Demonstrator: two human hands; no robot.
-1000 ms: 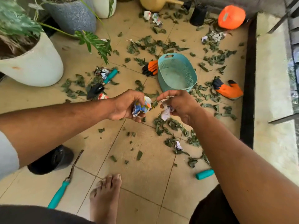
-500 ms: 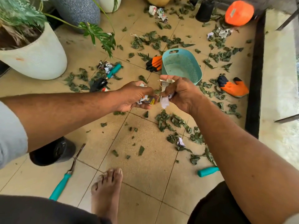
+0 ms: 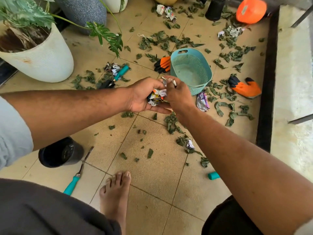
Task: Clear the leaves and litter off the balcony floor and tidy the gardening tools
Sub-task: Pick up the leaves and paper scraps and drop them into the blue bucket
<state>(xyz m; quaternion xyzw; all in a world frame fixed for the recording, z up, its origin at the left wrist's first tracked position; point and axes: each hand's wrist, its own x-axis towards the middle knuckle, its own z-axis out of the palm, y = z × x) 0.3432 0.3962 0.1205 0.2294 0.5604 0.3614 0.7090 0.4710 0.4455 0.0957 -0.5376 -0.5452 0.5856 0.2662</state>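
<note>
Two hands meet above the floor: the left hand [image 3: 144,97] cups a wad of crumpled wrappers [image 3: 156,97], the right hand [image 3: 177,95] pinches a white scrap [image 3: 166,80] over it, beside the basket [image 3: 191,70]; leaves [image 3: 171,122] lie scattered below.

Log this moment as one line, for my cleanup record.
left hand: holds crumpled wrappers | right hand: pinches paper scrap | teal basket: empty
</note>
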